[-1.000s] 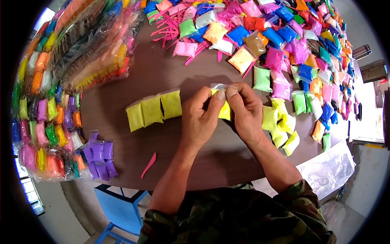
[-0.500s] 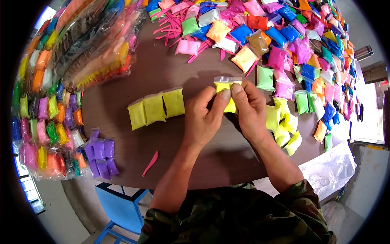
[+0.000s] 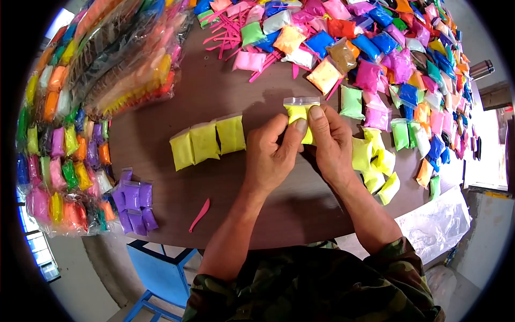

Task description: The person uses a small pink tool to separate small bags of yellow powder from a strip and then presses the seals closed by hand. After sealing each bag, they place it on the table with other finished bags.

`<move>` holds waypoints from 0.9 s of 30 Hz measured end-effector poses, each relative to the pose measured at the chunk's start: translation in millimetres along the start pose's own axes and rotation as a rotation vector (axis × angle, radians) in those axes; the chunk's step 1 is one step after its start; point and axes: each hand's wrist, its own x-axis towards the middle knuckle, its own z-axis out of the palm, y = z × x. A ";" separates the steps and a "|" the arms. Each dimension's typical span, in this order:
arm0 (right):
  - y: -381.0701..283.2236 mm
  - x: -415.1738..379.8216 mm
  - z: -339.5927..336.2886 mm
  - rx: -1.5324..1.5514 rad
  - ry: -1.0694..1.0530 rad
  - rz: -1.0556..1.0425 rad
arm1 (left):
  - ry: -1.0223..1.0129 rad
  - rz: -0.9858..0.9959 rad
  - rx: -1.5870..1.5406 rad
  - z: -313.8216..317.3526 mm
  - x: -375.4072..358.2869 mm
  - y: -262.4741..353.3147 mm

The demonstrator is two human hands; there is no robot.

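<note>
My left hand (image 3: 274,153) and my right hand (image 3: 331,140) together grip a small zip-top bag of yellow material (image 3: 298,111), thumbs on its front and its clear top edge pointing away from me. Left of my left hand, three yellow bags (image 3: 204,143) lie side by side in a row. Close beside my right hand is a loose group of several yellow bags (image 3: 374,161). The lower part of the held bag is hidden by my fingers.
Purple bags (image 3: 135,204) and a pink plastic knife (image 3: 199,216) lie near the table's front edge (image 3: 257,236). Large packs of coloured bags (image 3: 64,161) fill the left. Mixed bags (image 3: 370,48) cover the back right. A blue chair (image 3: 161,273) stands below.
The held bag has tilted slightly and its top edge shows a little higher. Both thumbs have shifted slightly on it. The whole view has moved by a few pixels.
</note>
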 end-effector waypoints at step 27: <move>-2.1 -6.5 0.0 -0.036 -0.015 0.030 | 0.090 -0.027 0.007 -7.0 1.8 -5.5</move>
